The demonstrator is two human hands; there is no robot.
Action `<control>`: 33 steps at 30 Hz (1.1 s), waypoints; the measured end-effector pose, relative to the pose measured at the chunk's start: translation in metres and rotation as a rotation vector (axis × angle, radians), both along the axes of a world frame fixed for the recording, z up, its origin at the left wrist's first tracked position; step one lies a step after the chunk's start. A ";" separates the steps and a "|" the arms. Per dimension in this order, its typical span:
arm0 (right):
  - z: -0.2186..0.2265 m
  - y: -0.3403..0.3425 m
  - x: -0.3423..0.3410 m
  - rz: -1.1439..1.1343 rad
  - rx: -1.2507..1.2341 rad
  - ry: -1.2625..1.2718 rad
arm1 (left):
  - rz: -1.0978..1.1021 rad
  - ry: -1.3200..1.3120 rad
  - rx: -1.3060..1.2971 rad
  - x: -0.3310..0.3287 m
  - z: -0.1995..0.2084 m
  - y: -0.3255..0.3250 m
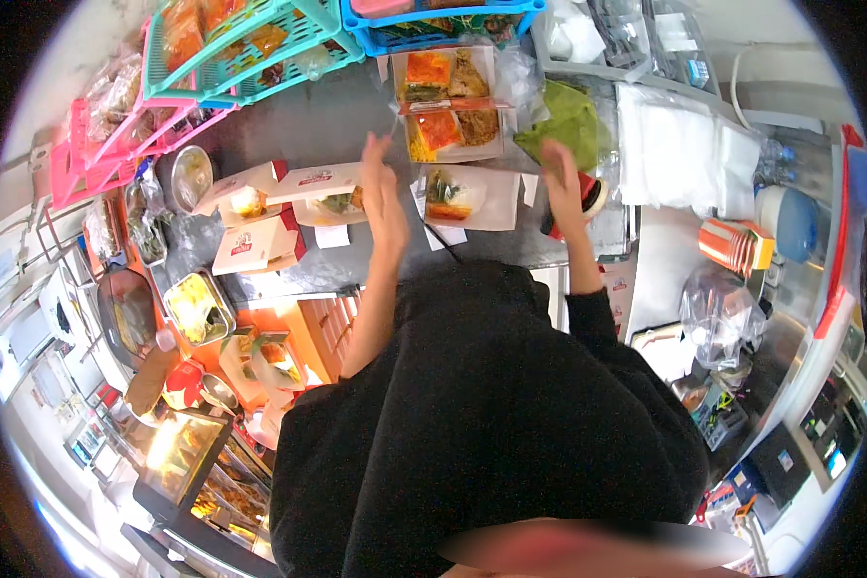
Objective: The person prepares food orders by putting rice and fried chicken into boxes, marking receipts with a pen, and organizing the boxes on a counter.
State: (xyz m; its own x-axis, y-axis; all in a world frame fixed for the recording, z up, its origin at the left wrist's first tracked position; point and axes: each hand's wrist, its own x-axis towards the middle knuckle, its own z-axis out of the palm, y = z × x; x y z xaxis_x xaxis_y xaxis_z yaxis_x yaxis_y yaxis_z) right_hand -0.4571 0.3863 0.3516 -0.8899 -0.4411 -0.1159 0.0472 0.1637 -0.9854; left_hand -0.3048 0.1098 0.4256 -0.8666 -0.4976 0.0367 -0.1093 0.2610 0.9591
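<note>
Grey counter [323, 120], smooth, dull metallic sheen. Lattice plastic baskets at its far edge: turquoise basket [193, 94] left, blue basket [443, 14] middle, both loaded. Stack of thin white bags [679, 149], crinkled, by the right edge. Toward the far edge, middle: food-filled carton [453, 106], two rows of orange and browned pieces; can't tell if it's one box or two. Main item: open carton [496, 197], near the counter's near edge, between the hands. Pale card, shallow, rectangular, food in its left part, orange sauce smeared under it. Left of it, a half-lidded carton [313, 180]; its right end is blocked by the left hand [383, 197]. That hand: fingers straight, edge-on, nothing seen in it; contact unclear. Right hand [564, 178]: fingers extended, nothing seen in it, just below a folded green cloth [559, 125]. White paper slip [332, 236] flat by the near edge.
</note>
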 end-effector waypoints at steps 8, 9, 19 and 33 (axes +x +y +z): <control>0.024 -0.076 -0.097 0.563 0.090 -0.159 | -0.281 -0.670 1.031 -0.116 -0.075 -0.118; 0.020 -0.071 -0.096 0.677 0.134 -0.003 | -0.284 -0.667 1.024 -0.115 -0.076 -0.119; -0.015 -0.071 -0.088 0.340 -0.116 -0.410 | -0.015 -0.747 0.763 -0.096 -0.062 -0.104; 0.011 -0.104 -0.084 0.719 0.857 0.677 | -0.872 -0.388 -1.044 -0.119 -0.055 -0.066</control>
